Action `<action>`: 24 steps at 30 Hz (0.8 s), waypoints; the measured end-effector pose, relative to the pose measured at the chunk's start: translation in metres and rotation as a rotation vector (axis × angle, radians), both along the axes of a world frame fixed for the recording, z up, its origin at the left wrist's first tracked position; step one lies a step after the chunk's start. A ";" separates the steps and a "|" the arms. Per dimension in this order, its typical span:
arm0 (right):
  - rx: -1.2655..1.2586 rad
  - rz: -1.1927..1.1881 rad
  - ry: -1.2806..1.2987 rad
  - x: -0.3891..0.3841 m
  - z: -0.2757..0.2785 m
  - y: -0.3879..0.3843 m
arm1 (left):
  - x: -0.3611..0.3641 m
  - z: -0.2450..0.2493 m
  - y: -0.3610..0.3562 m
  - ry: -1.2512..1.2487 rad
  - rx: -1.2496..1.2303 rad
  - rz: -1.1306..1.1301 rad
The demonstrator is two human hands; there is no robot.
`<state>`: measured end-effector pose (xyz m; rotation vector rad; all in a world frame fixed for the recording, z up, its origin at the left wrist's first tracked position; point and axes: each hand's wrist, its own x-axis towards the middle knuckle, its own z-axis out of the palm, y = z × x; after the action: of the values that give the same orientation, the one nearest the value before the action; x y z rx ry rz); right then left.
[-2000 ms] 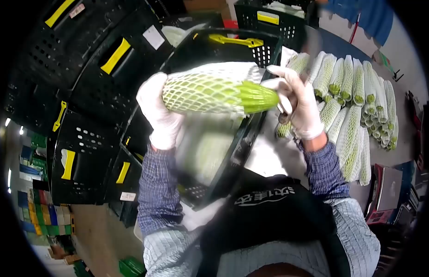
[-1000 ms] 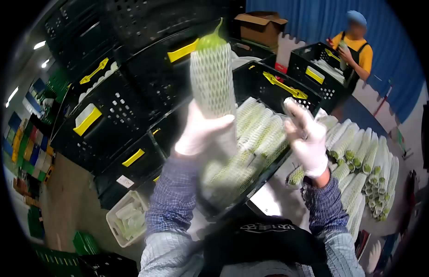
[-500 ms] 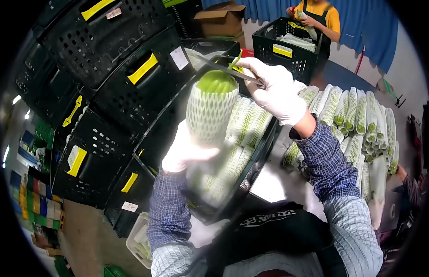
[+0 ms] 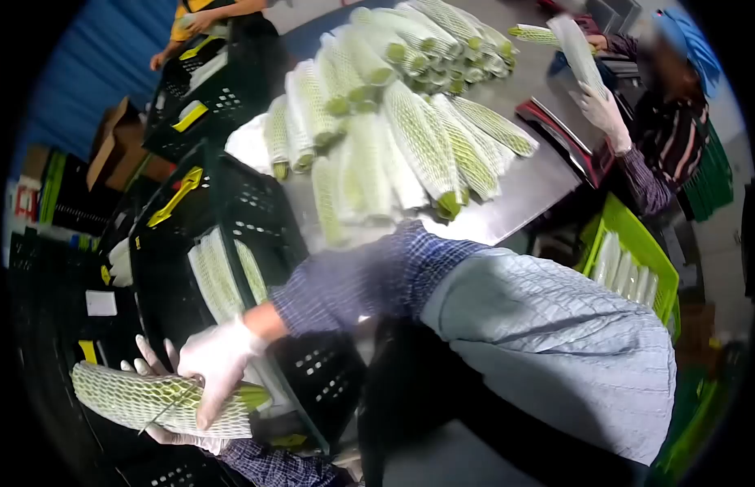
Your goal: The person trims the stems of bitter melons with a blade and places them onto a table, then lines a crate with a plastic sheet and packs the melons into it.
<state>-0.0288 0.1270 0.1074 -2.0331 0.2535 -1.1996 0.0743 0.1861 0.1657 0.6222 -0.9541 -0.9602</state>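
Note:
A long green gourd (image 4: 134, 395) in a white foam net sleeve lies tilted across my gloved left hand (image 4: 187, 441). That hand is wrapped round it from behind and below, its fingertips showing above the net. My gloved right hand (image 4: 219, 361) is closed over the stem-side half of the gourd, its fingers touching the net. From it sticks the thin metal blade of what look like scissors (image 4: 164, 409), lying across the net; the handles are hidden in the glove. Just beyond my hands stands a dark crate (image 4: 264, 207) with netted gourds (image 4: 215, 276) inside.
Many netted gourds (image 4: 418, 134) lie piled on the metal table (image 4: 524, 199). At right, a co-worker's gloved hand (image 4: 602, 114) holds another netted gourd beside a bright green crate (image 4: 670, 284). A person in yellow stands behind a far crate (image 4: 162, 134).
My view has swung to the right. The gourd has gone from upright to lying tilted, lower at the left. My right hand has moved from its stem down onto the net.

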 end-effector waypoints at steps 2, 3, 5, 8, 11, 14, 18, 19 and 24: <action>0.223 0.141 0.059 0.000 0.012 0.024 | -0.023 0.001 0.010 -0.129 -0.031 0.102; 0.273 0.169 0.080 -0.035 0.023 0.050 | -0.041 0.002 0.026 -0.189 -0.050 0.091; 0.448 0.134 0.095 -0.066 0.028 0.068 | -0.048 0.000 0.032 -0.252 -0.013 -0.012; 0.627 0.224 -0.160 -0.096 0.026 0.090 | -0.035 -0.005 0.037 -0.198 0.092 -0.382; 0.726 0.163 -0.164 -0.133 0.008 0.097 | -0.010 -0.016 0.028 -0.291 0.147 -0.601; 0.827 0.122 -0.241 -0.186 0.008 0.126 | -0.009 -0.009 0.019 -0.595 0.068 -0.643; 0.739 -0.223 -0.262 -0.247 -0.027 0.162 | -0.004 -0.007 0.018 -0.568 0.088 -0.627; 0.772 -0.325 -0.271 -0.258 -0.023 0.176 | 0.001 -0.007 0.015 -0.638 0.076 -0.613; 0.936 -0.691 -0.470 -0.300 -0.019 0.239 | 0.008 -0.011 0.015 -0.713 0.099 -0.646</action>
<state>-0.3289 0.3661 0.0880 -0.8238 1.1020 -1.5134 0.0827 0.2015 0.1543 0.7772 -1.8194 -1.3932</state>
